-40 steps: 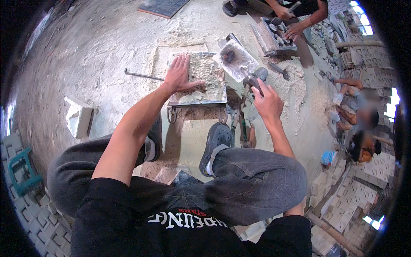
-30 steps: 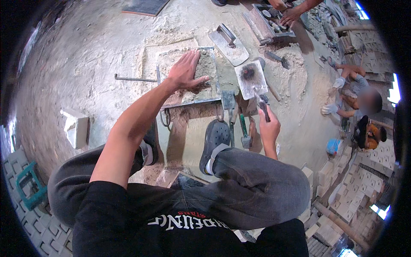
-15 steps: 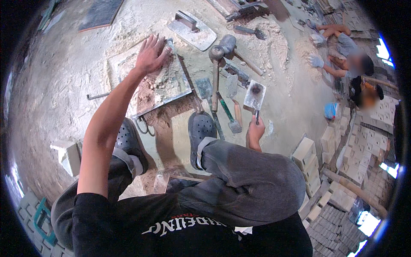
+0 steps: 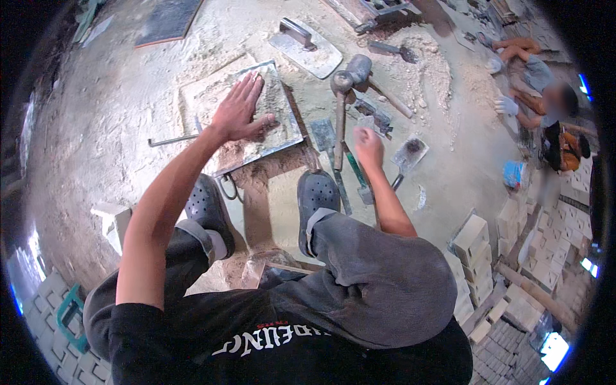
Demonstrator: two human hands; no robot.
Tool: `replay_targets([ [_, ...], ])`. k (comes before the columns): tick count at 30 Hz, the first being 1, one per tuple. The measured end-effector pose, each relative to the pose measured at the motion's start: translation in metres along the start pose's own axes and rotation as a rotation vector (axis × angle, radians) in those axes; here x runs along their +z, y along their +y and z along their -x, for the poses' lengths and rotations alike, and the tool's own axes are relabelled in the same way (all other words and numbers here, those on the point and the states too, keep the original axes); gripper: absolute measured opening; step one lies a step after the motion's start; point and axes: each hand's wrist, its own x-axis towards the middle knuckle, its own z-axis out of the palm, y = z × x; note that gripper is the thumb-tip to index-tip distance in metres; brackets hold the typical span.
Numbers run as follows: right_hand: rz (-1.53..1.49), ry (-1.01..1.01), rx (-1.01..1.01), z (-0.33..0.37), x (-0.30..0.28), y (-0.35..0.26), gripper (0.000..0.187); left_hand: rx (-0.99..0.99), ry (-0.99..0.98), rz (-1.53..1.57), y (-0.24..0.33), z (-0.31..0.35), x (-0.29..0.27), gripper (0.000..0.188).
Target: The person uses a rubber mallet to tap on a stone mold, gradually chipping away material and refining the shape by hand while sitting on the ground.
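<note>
Powder (image 4: 273,97) in the square metal frame (image 4: 263,154) noted as cream, rim grey. Right of frame: square-bladed trowel (image 4: 405,158) seen whitish, blotched black; bucket (image 4: 513,174), farther right, blue. Beyond-left: board (image 4: 168,24) slate-grey, edged reddish-brown. On frame's near side: clogs (image 4: 318,194) grey, dotted with holes; T-shirt (image 4: 192,340) black, printed white and red.

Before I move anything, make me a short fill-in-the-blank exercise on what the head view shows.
1. The hand laid on the crumbly material is the person's ____ one.
2. The stained trowel lies to the ____ of the right hand.
3. Beyond that hand, the mallets number ____.
4. The bucket farther off is coloured ____.

Missing words: left; right; two; blue.
</note>
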Motion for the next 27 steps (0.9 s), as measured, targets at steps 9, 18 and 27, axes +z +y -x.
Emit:
replay_targets([
  [9, 0.221, -0.066, 0.091, -0.028, 0.028, -0.050, 0.046, -0.336, 0.161, 0.016, 0.073, 0.027, 0.006, 0.118],
  [18, 0.190, -0.015, -0.200, -0.025, -0.039, -0.083, 0.045, -0.142, 0.107, 0.093, 0.069, 0.038, 0.003, 0.124],
  [27, 0.126, -0.062, -0.526, 0.044, -0.052, -0.176, 0.049, -0.289, 0.091, 0.012, 0.056, 0.068, 0.007, 0.133],
])
